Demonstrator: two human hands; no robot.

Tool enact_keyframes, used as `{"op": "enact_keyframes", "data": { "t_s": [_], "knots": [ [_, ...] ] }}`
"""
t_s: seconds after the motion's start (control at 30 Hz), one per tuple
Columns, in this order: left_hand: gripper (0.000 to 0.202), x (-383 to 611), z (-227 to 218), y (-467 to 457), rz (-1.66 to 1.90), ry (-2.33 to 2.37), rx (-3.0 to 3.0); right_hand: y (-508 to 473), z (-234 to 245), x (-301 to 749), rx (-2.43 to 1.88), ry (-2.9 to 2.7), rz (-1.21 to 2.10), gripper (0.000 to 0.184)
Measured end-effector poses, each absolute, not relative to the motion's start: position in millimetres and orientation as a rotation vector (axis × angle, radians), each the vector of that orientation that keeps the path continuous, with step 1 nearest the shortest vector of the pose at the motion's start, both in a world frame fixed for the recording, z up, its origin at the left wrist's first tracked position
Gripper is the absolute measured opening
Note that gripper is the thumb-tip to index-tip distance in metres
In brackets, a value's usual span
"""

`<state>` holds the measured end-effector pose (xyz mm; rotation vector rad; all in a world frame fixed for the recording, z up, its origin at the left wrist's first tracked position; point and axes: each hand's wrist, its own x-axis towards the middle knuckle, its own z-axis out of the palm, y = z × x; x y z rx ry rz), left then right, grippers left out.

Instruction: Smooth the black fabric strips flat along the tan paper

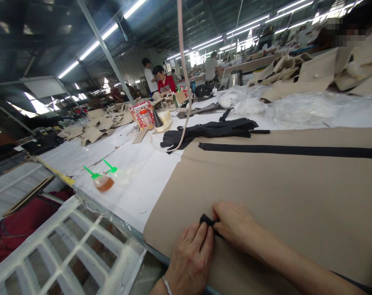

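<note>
A large tan sheet [265,196] lies flat on the white table [142,180] in front of me. Near its front edge, both my hands meet on a small black strip [208,221]. My right hand [235,225] pinches the strip's end with thumb and fingers. My left hand [190,258] lies beside it, fingers together and pressing down on the strip and the sheet. A long black zipper tape [296,150] runs across the far part of the tan sheet.
Two green-capped glue bottles [103,180] lie left on the table. A pile of black strips [213,129] sits further back under a hanging pink hose [182,73]. A white plastic crate [65,250] stands at lower left. Tan cut pieces and people are at the far benches.
</note>
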<state>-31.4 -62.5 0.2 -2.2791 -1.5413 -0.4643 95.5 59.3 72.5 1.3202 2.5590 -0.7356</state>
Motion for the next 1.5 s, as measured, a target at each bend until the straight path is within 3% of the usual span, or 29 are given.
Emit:
{"op": "enact_keyframes", "data": {
  "t_s": [0.3,0.47,0.73,1.13,1.5],
  "knots": [
    [0.04,-33,-2,-69,-0.462,-1.52,-2.219,58,62,99,1.336,2.615,-0.843,0.027],
    [0.04,-32,-2,-68,-0.463,-1.58,-2.235,64,57,96,1.291,2.641,-0.88,0.014],
    [0.035,-36,6,-66,-0.445,-1.735,-2.302,65,40,106,1.089,2.921,-0.888,0.015],
    [0.034,-47,9,-65,-0.51,-1.773,-2.417,66,14,118,0.878,3.142,-1.098,0.026],
    [0.035,-52,12,-64,-0.523,-1.802,-2.47,61,12,123,0.709,3.218,-1.058,0.034]
  ]
}}
